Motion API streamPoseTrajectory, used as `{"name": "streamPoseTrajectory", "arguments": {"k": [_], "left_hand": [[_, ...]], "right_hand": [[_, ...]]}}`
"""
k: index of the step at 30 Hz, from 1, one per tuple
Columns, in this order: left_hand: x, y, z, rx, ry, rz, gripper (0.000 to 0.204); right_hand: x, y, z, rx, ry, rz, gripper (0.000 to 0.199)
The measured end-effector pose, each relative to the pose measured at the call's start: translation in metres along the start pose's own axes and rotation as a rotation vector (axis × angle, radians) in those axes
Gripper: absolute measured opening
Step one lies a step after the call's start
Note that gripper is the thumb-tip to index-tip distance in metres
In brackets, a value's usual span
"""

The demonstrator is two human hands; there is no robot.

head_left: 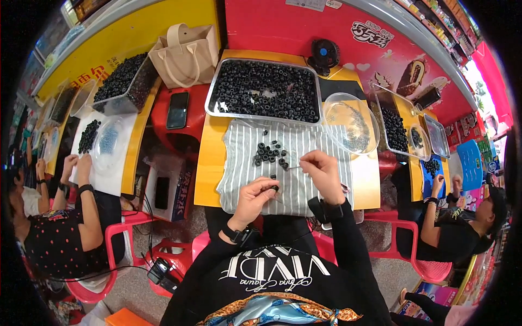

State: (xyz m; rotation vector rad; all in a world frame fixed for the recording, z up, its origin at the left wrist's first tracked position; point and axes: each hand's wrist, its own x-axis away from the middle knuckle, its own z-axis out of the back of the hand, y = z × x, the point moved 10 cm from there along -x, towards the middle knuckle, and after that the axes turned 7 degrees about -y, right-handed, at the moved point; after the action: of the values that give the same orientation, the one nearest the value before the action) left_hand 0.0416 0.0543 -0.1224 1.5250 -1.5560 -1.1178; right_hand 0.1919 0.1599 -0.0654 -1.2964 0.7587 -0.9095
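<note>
A person seated at a yellow desk (pixel 209 163) works over a grey striped cloth (pixel 244 157). The left hand (pixel 255 196) pinches one small black ring-shaped bead (pixel 275 188) in closed fingers, seemingly to steady it. The right hand (pixel 324 173) nips a thin needle or wire (pixel 293 168), aimed at the bead. Loose black beads (pixel 271 153) lie on the cloth, within reach, below a full metal tray (pixel 265 89).

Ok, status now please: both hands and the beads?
Left hand pinches one black bead. Right hand holds thin needle. Bead pile on cloth.
</note>
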Motion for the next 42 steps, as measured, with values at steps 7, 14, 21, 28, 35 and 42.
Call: {"name": "streamPoseTrajectory", "arguments": {"k": [7,14,21,28,35,42], "left_hand": [[-0.002,-0.014,0.002,0.230,0.005,0.039,0.027],[0.000,-0.012,0.001,0.217,-0.005,0.016,0.025],[0.000,-0.009,0.004,0.114,-0.021,-0.017,0.021],[-0.001,-0.008,0.010,0.519,-0.047,-0.023,0.020],[-0.004,-0.012,0.019,0.694,0.023,-0.027,0.023],[-0.006,-0.010,0.011,0.685,-0.008,-0.015,0.020]], "right_hand": [[0.042,0.017,-0.046,-0.136,-0.119,-0.055,0.008],[0.041,0.006,-0.060,-0.146,-0.151,-0.008,0.005],[0.039,0.005,-0.065,-0.122,-0.190,0.009,0.004],[0.035,0.031,-0.071,-0.200,-0.255,-0.128,0.007],[0.022,-0.015,-0.065,0.656,0.004,0.239,0.010],[0.022,-0.004,-0.072,0.775,-0.015,0.317,0.013]]}}
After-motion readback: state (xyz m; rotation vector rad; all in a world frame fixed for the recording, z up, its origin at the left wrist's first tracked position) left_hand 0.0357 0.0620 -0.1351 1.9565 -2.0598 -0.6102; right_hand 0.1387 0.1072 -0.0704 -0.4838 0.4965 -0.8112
